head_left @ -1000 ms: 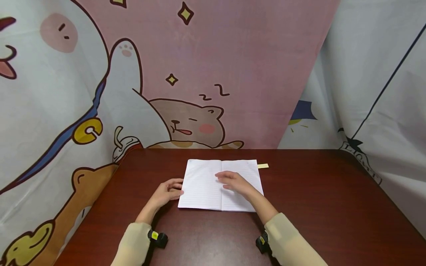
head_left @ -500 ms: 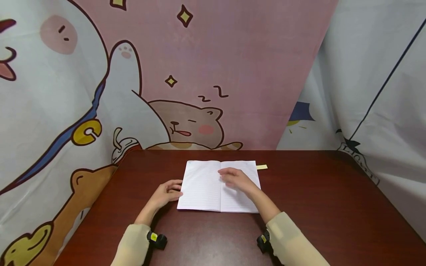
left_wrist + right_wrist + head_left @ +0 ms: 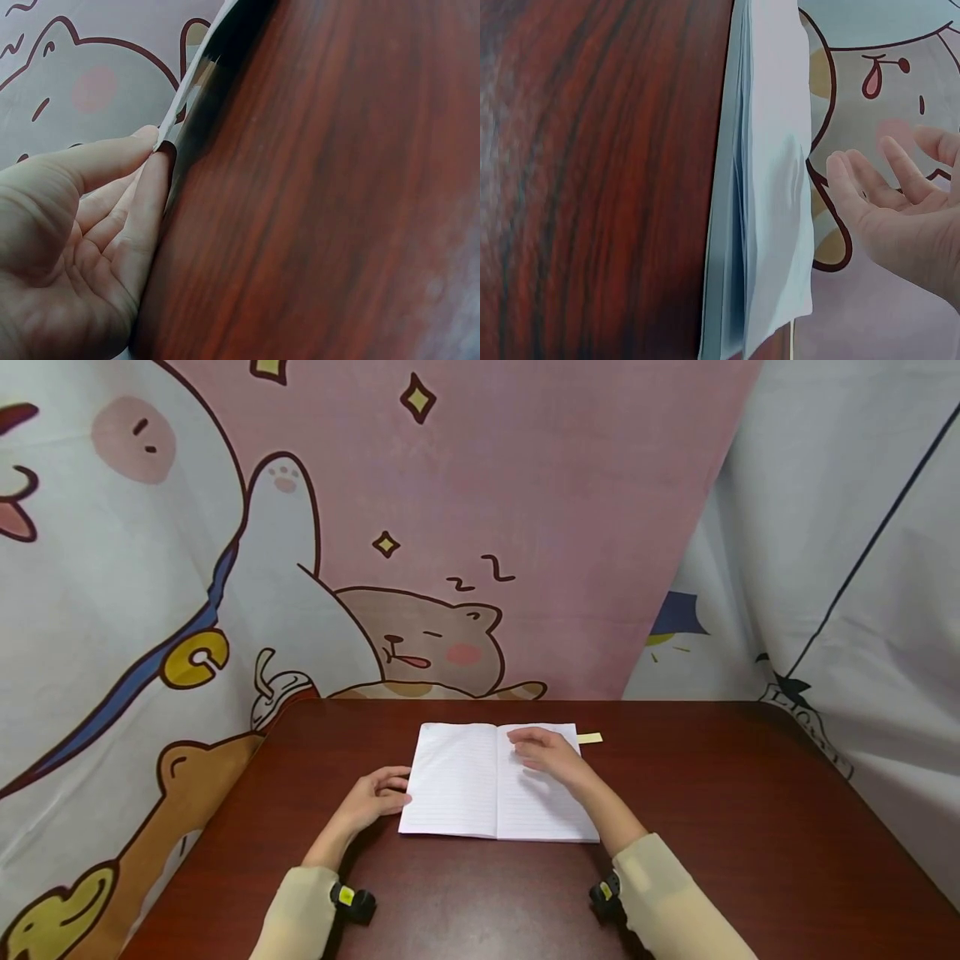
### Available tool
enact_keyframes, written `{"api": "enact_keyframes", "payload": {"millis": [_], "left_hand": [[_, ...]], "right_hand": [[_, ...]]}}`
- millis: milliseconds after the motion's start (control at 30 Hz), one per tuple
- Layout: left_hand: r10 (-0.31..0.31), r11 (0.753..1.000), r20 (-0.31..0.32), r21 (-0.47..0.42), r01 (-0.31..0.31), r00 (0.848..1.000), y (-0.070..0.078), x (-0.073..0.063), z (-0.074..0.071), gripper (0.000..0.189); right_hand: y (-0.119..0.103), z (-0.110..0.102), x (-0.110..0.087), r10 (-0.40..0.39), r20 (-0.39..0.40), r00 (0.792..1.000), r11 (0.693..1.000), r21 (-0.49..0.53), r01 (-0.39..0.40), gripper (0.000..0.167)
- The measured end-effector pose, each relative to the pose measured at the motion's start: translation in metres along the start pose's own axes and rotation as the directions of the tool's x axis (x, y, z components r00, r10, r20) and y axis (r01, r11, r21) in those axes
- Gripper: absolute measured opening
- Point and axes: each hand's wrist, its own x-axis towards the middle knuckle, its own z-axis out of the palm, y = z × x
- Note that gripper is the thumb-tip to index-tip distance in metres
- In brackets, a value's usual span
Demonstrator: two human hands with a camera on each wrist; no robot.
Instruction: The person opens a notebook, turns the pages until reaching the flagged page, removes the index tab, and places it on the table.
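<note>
While the left hand (image 3: pixel 372 795) pinches the left edge of the open notebook (image 3: pixel 457 781) on the table (image 3: pixel 480 893), the right hand (image 3: pixel 553 756) hovers empty and relaxed above the right page (image 3: pixel 551 818). From here I see 1 yellow strip (image 3: pixel 589 738) poking out right.

Wears a long, pale cream left sleeve (image 3: pixel 298 910), plain and roomy, ending at its far end in a wide, straight opening below a bare left hand (image 3: pixel 373 799). Wears a matching right sleeve (image 3: pixel 684 902), same soft shade, same smooth cloth, below a bare right hand (image 3: pixel 553 756). Carries a small, boxy black left camera (image 3: pixel 363 907) to the right of the left cuff, marked with a bright yellow patch (image 3: pixel 347 895). Carries a similar black right camera (image 3: pixel 602 910) to the left of the right cuff, likewise marked in yellow.
</note>
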Motion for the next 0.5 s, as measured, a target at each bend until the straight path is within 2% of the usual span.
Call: {"api": "enact_keyframes", "payload": {"millis": [267, 500], "left_hand": [[-0.009, 1.000, -0.006, -0.014, 0.008, 1.000, 0.000, 0.001, 0.001, 0.053], [-0.010, 1.000, -0.016, 0.010, 0.010, 1.000, 0.001, 0.000, 0.001, 0.053]], "right_hand": [[0.002, -0.018, -0.002, -0.003, -0.031, 1.000, 1.000, 0.020, 0.004, 0.043], [0.007, -0.032, -0.006, -0.026, -0.126, 0.992, 0.997, -0.074, 0.017, 0.040]]}}
